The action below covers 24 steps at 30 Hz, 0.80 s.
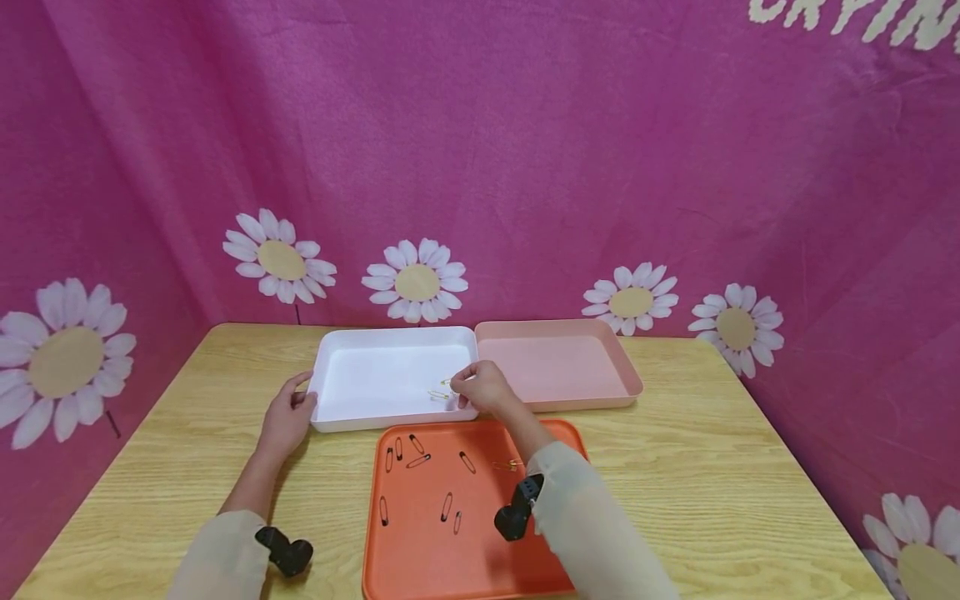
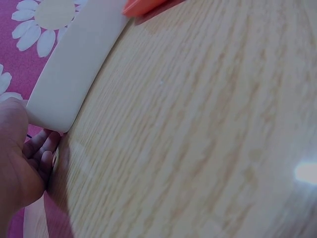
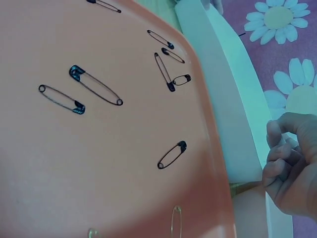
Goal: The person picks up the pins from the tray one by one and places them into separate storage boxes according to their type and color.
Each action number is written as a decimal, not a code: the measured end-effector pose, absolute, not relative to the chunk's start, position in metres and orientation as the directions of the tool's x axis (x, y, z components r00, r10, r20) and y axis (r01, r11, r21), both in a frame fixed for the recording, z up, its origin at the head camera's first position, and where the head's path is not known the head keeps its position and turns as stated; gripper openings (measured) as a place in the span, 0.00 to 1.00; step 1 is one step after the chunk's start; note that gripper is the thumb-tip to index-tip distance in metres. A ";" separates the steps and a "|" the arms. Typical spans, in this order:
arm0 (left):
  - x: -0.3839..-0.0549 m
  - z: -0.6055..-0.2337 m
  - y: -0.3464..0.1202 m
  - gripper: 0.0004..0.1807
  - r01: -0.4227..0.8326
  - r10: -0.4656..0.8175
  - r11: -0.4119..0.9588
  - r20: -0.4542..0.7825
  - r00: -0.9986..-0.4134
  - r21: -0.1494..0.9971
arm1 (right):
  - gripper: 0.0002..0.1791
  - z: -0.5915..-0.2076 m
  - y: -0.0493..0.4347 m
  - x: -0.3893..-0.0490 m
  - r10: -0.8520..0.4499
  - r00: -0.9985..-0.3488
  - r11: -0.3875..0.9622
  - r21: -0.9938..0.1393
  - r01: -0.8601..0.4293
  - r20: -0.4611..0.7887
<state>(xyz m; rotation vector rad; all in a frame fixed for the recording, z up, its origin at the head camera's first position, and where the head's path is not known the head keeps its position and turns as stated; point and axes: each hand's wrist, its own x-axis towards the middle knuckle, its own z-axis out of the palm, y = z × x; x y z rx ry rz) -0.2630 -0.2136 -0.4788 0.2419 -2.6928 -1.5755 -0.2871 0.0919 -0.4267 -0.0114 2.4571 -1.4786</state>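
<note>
At the left end of the white tray (image 1: 397, 421), my left hand (image 1: 287, 417) holds the wall, thumb by the rim and fingers along the outside. The left wrist view shows these fingers (image 2: 42, 151) curled at the tray's corner. My right hand (image 1: 483, 387) is over the white tray's front right corner, its fingertips close together at a gold safety pin (image 1: 446, 382). More gold safety pins (image 1: 438, 395) lie below on the tray floor. In the right wrist view the fingers are curled, and whatever is between the fingertips is hidden.
An orange tray (image 1: 420, 558) sits in front, holding several black safety pins (image 1: 447, 507) and a few gold safety pins (image 1: 507, 465) beneath my right forearm. A pink tray (image 1: 555, 367) adjoins the white one on the right. Behind the wooden table (image 1: 720, 467) hangs a flowered magenta cloth (image 1: 480, 150).
</note>
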 end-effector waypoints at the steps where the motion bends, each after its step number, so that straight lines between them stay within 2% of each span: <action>1: -0.263 -0.479 -0.213 0.27 -0.127 -0.139 0.482 -0.068 -0.988 0.867 | 0.06 -0.427 0.092 -0.287 -0.140 -0.962 0.479 -0.866 0.142 -0.235; 8: -0.262 -0.478 -0.214 0.27 -0.126 -0.146 0.489 -0.061 -0.987 0.863 | 0.11 -0.424 0.095 -0.281 -0.119 -0.966 0.489 -0.860 0.145 -0.231; 17: -0.261 -0.476 -0.213 0.27 -0.134 -0.157 0.489 -0.064 -0.986 0.862 | 0.10 -0.419 0.104 -0.275 -0.213 -0.958 0.492 -0.868 0.064 -0.191; 24: -0.262 -0.478 -0.213 0.27 -0.129 -0.158 0.488 -0.057 -0.986 0.863 | 0.10 -0.422 0.116 -0.271 -0.210 -0.960 0.503 -0.863 0.055 -0.184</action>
